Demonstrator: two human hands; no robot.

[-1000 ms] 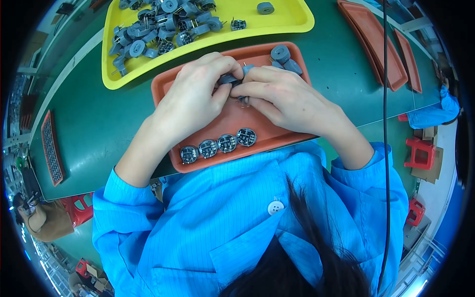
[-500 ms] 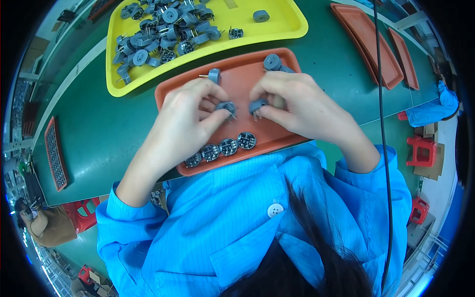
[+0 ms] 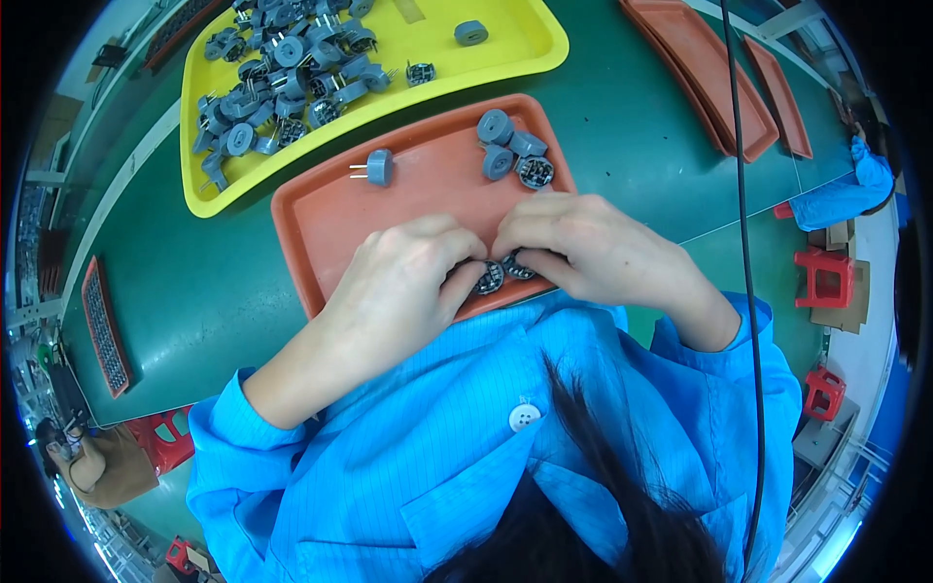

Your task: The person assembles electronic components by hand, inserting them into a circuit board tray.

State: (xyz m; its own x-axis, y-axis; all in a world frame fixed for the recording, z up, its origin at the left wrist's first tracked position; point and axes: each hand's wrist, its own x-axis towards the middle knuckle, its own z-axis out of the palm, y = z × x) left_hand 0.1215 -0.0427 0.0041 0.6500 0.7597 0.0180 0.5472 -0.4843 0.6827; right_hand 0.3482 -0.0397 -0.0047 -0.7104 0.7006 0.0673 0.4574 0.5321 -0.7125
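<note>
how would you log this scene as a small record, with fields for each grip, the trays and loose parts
left grip: on a round part, circuit face showing
right grip: on another round part beside it
near tray: orange tray
far tray: yellow tray, holding piled grey parts
cluster: four parts, orange tray's far right corner
lone part: grey, on orange tray, pins pointing left

Green table [image 3: 165,272] beneath a yellow tray [image 3: 515,49], orange tray [image 3: 437,165] and stacked trays [image 3: 708,73]
</note>
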